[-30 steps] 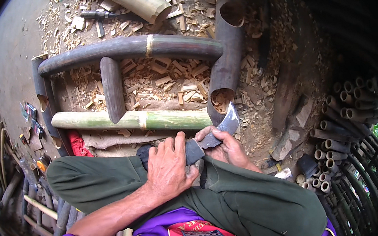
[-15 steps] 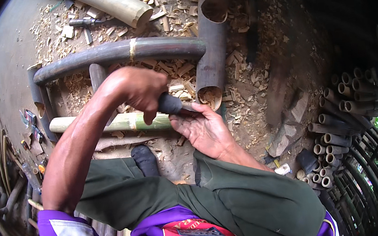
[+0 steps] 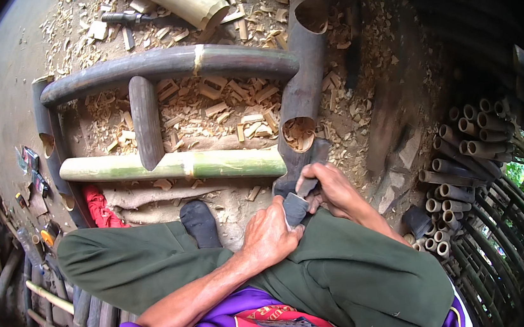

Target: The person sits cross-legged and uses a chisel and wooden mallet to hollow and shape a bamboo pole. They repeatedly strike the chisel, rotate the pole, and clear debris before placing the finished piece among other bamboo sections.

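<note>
My left grip (image 3: 270,231) is clasping a grey wrapped handle (image 3: 296,209), fingers folded closely around it. My right grip (image 3: 327,188) is sitting half-curled just beside the handle's far end, thumb and fingers bent inward; whether it is pinching anything, I cannot tell. The handle is lying tilted between both grips, low over my dark green trousers (image 3: 362,261); its matte wrap is showing as a short, stubby cylinder. How any blade is lying past my right fingers, I cannot make out.

Just ahead, a dark bamboo post (image 3: 306,76) is bordering my right grip, its cut-out mouth holding shavings (image 3: 298,138). From it, a yellow-green bamboo rail (image 3: 179,166) is running leftward, edging my forward reach. Between rail and knees, a strip of floor (image 3: 232,212) is lying open, my socked foot (image 3: 199,226) resting there, red cloth (image 3: 99,209) bunching at the left. Rightward, chip-strewn ground is giving wider room, stacked bamboo tubes (image 3: 465,155) edging it farther out.
</note>
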Motion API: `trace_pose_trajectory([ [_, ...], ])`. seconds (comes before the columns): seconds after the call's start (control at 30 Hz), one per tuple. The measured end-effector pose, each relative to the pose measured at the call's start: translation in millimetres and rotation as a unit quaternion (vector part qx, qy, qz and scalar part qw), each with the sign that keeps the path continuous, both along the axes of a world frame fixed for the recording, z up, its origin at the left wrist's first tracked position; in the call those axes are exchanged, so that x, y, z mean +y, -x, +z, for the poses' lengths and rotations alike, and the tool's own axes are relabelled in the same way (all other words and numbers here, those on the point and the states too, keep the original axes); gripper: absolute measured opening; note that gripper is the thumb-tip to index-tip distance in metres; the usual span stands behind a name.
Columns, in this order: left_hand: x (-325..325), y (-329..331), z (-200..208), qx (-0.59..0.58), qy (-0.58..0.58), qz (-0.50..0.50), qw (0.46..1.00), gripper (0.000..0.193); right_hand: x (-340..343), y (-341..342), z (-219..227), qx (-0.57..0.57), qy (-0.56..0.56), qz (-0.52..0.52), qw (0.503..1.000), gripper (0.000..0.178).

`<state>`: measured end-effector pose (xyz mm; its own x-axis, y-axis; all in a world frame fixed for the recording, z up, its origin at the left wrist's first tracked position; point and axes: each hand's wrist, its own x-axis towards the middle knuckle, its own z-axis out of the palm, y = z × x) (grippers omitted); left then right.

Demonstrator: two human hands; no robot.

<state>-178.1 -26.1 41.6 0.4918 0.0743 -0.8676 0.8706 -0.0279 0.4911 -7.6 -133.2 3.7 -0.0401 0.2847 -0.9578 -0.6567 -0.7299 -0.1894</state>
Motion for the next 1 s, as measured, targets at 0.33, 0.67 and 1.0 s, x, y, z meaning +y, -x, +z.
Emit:
trace_pose_trajectory([
  [0.33, 82, 32, -44, -0.015, -0.213, 0.046, 0.976, 0.039, 52, 40, -36, -0.025, -0.141, -0.195, 0.970, 0.035],
  [0.67, 84, -103, 36, -0.143, -0.569, -0.363, 0.724, 0.004, 38, 36, -57, 0.253, -0.246, -0.467, 0.810, 0.052],
  [1.0, 37, -60, 62, -0.190, -0.038, -0.454, 0.870, 0.033, -40, 47, -19, 0.000, -0.229, -0.181, 0.956, 0.026],
])
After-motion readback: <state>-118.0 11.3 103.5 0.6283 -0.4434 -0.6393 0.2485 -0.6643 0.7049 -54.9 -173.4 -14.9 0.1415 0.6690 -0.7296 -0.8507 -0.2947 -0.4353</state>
